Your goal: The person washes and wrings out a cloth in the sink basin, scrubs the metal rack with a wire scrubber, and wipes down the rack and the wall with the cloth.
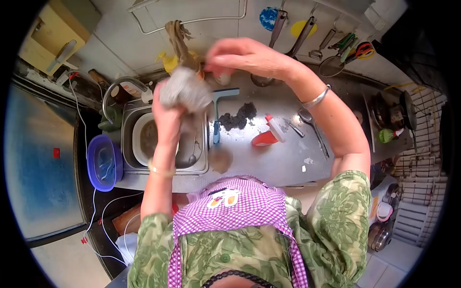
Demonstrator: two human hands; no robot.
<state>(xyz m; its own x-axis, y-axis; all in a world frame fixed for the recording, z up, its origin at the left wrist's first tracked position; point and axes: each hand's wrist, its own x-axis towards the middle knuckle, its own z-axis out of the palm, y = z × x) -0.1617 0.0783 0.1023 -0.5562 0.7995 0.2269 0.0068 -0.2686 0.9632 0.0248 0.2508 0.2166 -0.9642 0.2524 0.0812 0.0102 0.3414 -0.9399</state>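
Note:
A crumpled grey-white cloth (186,91), blurred by motion, is in my left hand (167,113), raised above the back of the sink (205,156). My right hand (228,56) reaches across near the wall, just right of the cloth; its fingers are smeared by motion. A brown rag (177,43) hangs from the wall rail behind the cloth. In the sink is a white basin (139,144) with murky water. On the steel counter (240,165) to the right lie a blue squeegee (216,115), dark clumps (235,119) and a red spray bottle (265,139).
A blue-purple basin (91,163) stands left of the sink, beside the curved faucet (106,96). Ladles (303,36) and orange-handled scissors (365,49) hang on the wall. A knife (294,128) and a long spoon (317,134) lie on the counter.

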